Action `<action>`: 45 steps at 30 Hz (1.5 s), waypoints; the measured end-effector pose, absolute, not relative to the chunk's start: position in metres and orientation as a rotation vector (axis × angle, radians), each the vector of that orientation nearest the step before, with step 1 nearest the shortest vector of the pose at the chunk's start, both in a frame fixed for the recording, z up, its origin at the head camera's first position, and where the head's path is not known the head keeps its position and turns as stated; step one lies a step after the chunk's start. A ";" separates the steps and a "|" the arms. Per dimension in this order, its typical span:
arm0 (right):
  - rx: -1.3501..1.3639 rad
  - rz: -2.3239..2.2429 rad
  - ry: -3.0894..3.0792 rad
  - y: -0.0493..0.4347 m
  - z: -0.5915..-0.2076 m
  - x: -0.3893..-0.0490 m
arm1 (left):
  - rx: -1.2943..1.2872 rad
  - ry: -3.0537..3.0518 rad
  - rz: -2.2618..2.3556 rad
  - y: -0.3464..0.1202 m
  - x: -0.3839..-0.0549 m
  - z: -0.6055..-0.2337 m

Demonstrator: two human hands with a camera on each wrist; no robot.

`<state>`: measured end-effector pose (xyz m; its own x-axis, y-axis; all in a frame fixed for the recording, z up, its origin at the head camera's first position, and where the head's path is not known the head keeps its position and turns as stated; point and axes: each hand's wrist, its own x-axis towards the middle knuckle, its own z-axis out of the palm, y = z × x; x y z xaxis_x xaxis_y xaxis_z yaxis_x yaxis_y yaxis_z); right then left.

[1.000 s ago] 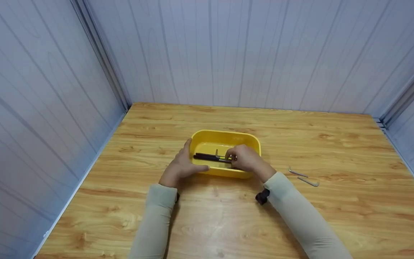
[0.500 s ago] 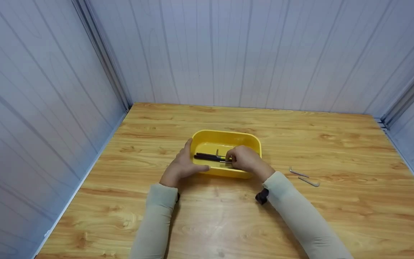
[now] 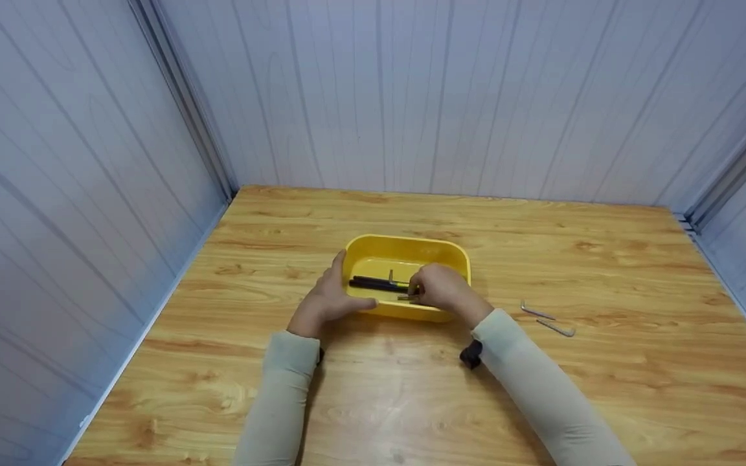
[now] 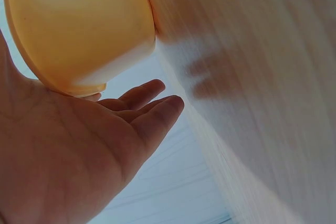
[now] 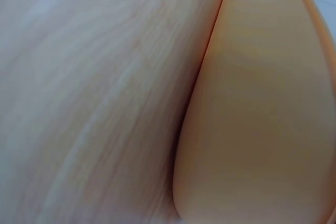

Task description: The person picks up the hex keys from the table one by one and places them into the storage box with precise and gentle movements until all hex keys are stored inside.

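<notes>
A yellow plastic bin (image 3: 412,312) stands mid-table in the head view. My left hand (image 3: 327,299) lies against its left end, thumb along the near rim and fingers spread by the left side. From the left wrist, those fingers (image 4: 157,119) look extended, with the palm against the rim. Inside the bin, my right hand (image 3: 441,287) has curled fingers at a small metal hex key (image 3: 405,298), mostly hidden by the hand. Slim black-handled tools (image 3: 373,283) lie beside it on the bin floor. Another hex key's short leg (image 3: 391,275) sticks up behind them.
Two L-shaped hex keys (image 3: 537,312) lie on the wooden table (image 3: 606,259) to the right of the bin, close to my right sleeve (image 3: 535,382). White panel walls (image 3: 412,97) enclose the table at the back and sides.
My right hand has shifted slightly toward the near wall of the bin, and the metal piece at its fingertips now shows apart from the black handles. The left hand and bin keep their places.
</notes>
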<state>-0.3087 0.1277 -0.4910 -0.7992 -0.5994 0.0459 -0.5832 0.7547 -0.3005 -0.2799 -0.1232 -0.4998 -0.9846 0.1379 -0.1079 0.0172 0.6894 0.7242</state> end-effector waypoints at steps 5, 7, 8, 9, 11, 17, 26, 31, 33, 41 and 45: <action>-0.970 -0.457 2.892 0.127 -0.490 -0.308 | 0.115 2.740 1.173 -0.123 -0.278 -0.499; -0.972 -0.454 2.897 0.127 -0.490 -0.308 | 0.112 2.738 1.175 -0.122 -0.278 -0.498; -0.973 -0.453 2.902 0.127 -0.490 -0.308 | 0.111 2.738 1.175 -0.122 -0.278 -0.498; -0.980 -0.445 2.909 0.127 -0.490 -0.308 | 0.113 2.735 1.179 -0.122 -0.278 -0.497; -0.983 -0.432 2.918 0.128 -0.491 -0.308 | 0.116 2.730 1.189 -0.122 -0.277 -0.497; -0.985 -0.434 2.924 0.129 -0.492 -0.310 | 0.101 2.731 1.193 -0.122 -0.277 -0.496; -0.946 -0.452 2.906 0.129 -0.493 -0.311 | 0.115 2.742 1.183 -0.123 -0.279 -0.498; -0.951 -0.473 2.904 0.129 -0.494 -0.312 | 0.111 2.744 1.186 -0.122 -0.279 -0.497; -0.951 -0.479 2.906 0.129 -0.494 -0.312 | 0.110 2.744 1.184 -0.122 -0.278 -0.497; -0.845 -0.625 2.987 0.130 -0.492 -0.308 | 0.103 2.744 1.201 -0.121 -0.279 -0.499; -0.744 -0.676 3.048 0.131 -0.491 -0.306 | 0.103 2.734 1.216 -0.122 -0.279 -0.498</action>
